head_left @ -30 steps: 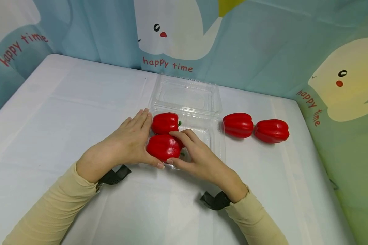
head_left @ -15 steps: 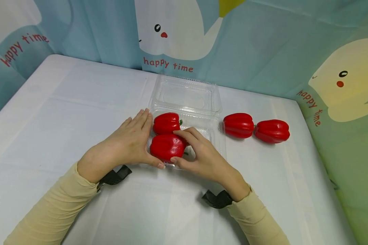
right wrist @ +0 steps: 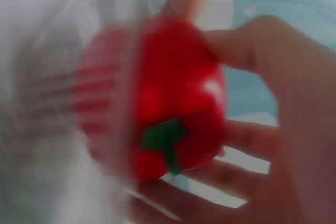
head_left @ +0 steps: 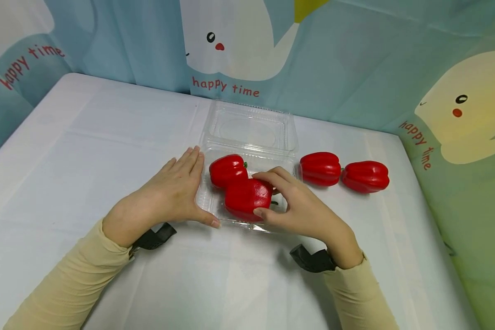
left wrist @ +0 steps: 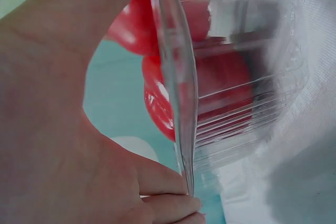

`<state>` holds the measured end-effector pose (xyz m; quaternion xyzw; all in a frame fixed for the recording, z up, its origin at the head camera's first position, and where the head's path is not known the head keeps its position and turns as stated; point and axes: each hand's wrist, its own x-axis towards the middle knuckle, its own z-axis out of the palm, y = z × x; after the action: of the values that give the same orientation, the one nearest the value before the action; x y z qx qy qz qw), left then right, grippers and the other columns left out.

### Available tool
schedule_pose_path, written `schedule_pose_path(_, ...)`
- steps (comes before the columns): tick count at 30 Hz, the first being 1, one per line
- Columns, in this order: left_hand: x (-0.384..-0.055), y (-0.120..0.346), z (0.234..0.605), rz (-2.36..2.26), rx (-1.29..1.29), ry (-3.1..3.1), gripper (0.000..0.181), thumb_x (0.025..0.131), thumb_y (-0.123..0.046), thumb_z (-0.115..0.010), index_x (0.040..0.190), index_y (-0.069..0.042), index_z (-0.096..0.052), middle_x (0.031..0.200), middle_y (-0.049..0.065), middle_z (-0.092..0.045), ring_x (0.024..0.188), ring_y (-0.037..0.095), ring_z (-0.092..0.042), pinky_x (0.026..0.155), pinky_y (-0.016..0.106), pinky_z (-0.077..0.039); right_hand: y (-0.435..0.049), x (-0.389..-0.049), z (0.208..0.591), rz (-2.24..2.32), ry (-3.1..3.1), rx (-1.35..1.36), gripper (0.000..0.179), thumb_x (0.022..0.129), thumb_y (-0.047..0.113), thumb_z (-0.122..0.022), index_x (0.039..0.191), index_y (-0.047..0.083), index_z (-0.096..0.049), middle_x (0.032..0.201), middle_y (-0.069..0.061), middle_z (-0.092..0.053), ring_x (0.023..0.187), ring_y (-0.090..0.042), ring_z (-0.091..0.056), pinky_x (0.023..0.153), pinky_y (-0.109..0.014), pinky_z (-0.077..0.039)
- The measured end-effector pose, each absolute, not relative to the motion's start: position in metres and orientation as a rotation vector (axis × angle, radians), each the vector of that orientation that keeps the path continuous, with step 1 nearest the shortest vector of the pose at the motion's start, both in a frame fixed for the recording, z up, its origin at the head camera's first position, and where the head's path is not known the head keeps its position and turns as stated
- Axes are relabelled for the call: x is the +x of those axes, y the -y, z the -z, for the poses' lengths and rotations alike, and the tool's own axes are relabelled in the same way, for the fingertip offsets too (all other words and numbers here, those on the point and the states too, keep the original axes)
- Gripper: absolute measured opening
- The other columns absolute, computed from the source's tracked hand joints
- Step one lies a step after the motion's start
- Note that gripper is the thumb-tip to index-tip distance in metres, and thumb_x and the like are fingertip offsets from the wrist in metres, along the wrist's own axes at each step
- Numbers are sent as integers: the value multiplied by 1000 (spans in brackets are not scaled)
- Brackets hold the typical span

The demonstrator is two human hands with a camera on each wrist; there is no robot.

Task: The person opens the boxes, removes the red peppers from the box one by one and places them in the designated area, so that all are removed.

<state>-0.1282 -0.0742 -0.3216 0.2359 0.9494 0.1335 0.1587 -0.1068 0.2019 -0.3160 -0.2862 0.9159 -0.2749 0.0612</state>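
While spread left grip (head_left: 171, 195) touches container (head_left: 251, 147), right grip (head_left: 300, 204) clasps nearest pepper (head_left: 246, 200).

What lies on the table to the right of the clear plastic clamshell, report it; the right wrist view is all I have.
Observer: A red bell pepper and, farther right, a second one lie there.
Operator: Now say whether the clamshell is shut.
Observer: It is open: its lid is folded back on the far side.
Operator: Tell me what else is inside it.
Observer: Another bell pepper, also red, sits beyond and to the left of the held pepper, which the right hand grips.
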Motion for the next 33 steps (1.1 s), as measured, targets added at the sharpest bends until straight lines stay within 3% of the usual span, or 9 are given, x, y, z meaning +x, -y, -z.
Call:
schedule_pose_path(9, -128, 75, 322, -384, 663, -2710, 142, 63, -74, -77, 155, 7, -7, 166, 22, -2, 155, 37, 0, 122, 60, -12, -210, -106, 309, 640, -2856, -861, 44, 87, 21, -73, 129, 15, -59, 126, 3, -58, 112, -13, -59, 97, -39, -53)
schedule_pose_path(17, -128, 75, 321, -386, 671, -2714, 141, 64, -74, -77, 155, 8, -8, 166, 23, -3, 155, 38, -1, 122, 60, -14, -194, -104, 320, 678, -2811, -933, 59, 85, 33, -78, 136, 17, -54, 137, 4, -51, 121, -11, -53, 100, -33, -52)
schedule_pose_path(23, -128, 74, 321, -390, 673, -2707, 142, 64, -74, -78, 155, 7, -6, 166, 22, -1, 155, 38, 0, 123, 59, -13, -196, -104, 319, 638, -2844, -873, 59, 83, 33, -81, 133, 17, -54, 131, 5, -55, 110, -9, -55, 91, -32, -54)
schedule_pose_path(29, -128, 74, 320, -383, 689, -2706, 142, 64, -74, -77, 155, 8, -7, 166, 23, -1, 155, 38, 0, 123, 59, -13, -203, -104, 312, 578, -2918, -810, 59, 83, 29, -81, 134, 14, -56, 130, -1, -57, 109, -15, -59, 90, -36, -56)
schedule_pose_path(33, -128, 75, 320, -389, 675, -2699, 142, 64, -74, -77, 156, 7, -5, 166, 22, 0, 155, 37, 1, 123, 59, -12, -202, -105, 314, 567, -2914, -818, 61, 84, 27, -80, 137, 11, -55, 135, -6, -54, 118, -21, -56, 95, -39, -55)
